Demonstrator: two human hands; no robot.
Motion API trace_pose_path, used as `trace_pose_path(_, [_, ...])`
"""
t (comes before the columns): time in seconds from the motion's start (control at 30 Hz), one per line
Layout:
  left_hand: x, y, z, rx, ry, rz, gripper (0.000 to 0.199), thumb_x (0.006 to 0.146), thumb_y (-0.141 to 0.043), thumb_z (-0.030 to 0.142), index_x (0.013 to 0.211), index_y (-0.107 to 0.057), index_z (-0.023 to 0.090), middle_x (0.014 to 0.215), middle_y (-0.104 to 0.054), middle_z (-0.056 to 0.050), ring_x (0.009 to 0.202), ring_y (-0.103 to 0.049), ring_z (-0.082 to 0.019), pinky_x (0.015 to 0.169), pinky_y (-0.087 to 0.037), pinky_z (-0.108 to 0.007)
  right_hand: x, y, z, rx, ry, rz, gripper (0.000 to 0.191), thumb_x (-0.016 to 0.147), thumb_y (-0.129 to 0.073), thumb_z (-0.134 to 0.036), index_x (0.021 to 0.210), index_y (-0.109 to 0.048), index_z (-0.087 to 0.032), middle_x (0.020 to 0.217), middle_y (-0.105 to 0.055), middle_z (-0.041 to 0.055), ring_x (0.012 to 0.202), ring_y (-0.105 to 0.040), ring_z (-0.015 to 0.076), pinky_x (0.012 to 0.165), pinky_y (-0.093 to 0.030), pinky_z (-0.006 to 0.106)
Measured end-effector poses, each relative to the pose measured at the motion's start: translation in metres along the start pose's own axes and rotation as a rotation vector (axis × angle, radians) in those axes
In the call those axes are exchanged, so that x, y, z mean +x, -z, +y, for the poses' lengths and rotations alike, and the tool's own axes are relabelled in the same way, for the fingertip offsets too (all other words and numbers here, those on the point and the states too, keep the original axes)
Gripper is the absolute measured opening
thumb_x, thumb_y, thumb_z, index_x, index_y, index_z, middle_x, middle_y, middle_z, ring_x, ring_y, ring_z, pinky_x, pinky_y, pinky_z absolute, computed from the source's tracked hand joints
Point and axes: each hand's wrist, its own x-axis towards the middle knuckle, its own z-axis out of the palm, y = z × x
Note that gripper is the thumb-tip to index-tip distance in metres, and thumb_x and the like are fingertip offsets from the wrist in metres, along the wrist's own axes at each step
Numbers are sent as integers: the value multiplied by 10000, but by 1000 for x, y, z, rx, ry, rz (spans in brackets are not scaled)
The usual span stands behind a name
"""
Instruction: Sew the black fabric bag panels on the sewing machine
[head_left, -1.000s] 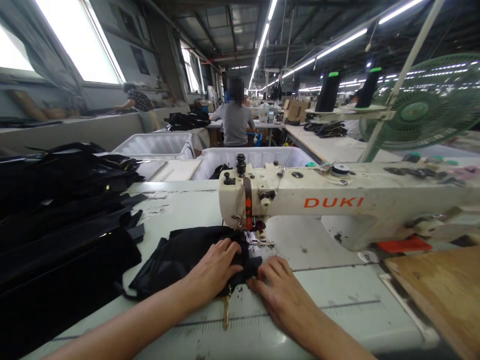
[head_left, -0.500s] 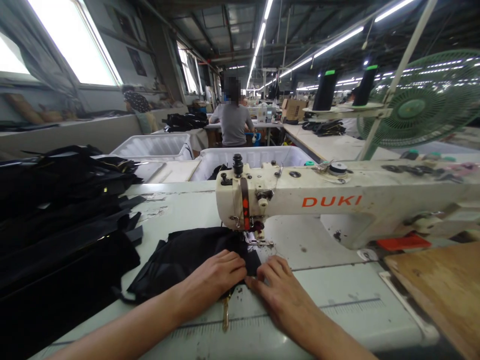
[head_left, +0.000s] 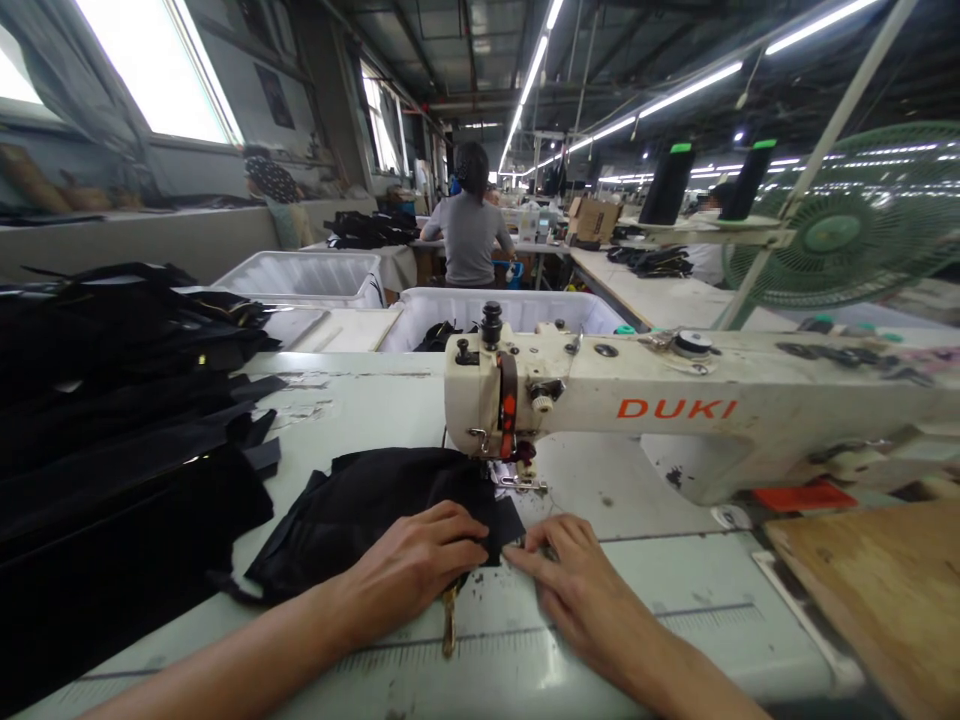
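A black fabric piece (head_left: 375, 500) lies bunched on the sewing table, its far edge under the needle area of a sewing machine (head_left: 600, 400) marked DUKI. My left hand (head_left: 416, 560) is on the near part of it, fingers bent and closed over the cloth. A gold-coloured zipper pull (head_left: 449, 622) hangs out below that hand. At the cloth's right corner is my right hand (head_left: 574, 580), thumb and forefinger brought together beside a small black flap (head_left: 506, 525). What sits between those fingertips is too small to make out.
A heap of black fabric pieces (head_left: 120, 420) covers the left side. Beyond the table (head_left: 360, 385) stand white plastic bins (head_left: 300, 275). Thread cones (head_left: 667, 185) and a green fan (head_left: 832, 235) are at right. A person in grey (head_left: 470, 240) sits ahead, facing away.
My right hand has shifted slightly right, away from my left hand, and its fingers have drawn in. More of the black flap shows between the hands. The view has turned slightly.
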Motion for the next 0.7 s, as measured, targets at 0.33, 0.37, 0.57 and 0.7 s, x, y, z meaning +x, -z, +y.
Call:
trace_pose_path(0.33, [2,5,6,-97,35,15,217,991,-442,167,1069,-643,196,1250,-615,-72,1246,-503,-191,1057,-433,-301,7,-8,4,-221,134,29,481,959,-410,-114,1438,-368,-126,1433,-462,111,1298,-409,239,1074,-391,466])
trace_pose_path(0.37, [3,6,7,-94,39,4,218,994,-433,163,1061,-638,193,1243,-611,-77,1236,-512,-189,1054,-433,-294,7,-8,4,-257,165,15,499,968,-408,-131,1460,-332,-122,1470,-424,106,1332,-384,234,1091,-376,469])
trace_pose_path(0.57, [2,3,10,-62,86,1,178,978,-468,160,1014,-637,205,1168,-586,-74,1115,-569,-191,998,-474,-297,12,-7,-1,-380,283,19,446,1004,-417,-226,1442,-382,-151,1485,-408,55,1377,-358,215,1118,-352,461])
trace_pose_path(0.7, [-1,-4,4,1,61,84,204,930,-504,88,1002,-662,196,1290,-506,-100,1181,-523,-222,971,-504,-306,13,-6,-3,-391,289,-23,427,1017,-418,-279,1419,-414,-134,1473,-428,64,1370,-369,220,1131,-327,463])
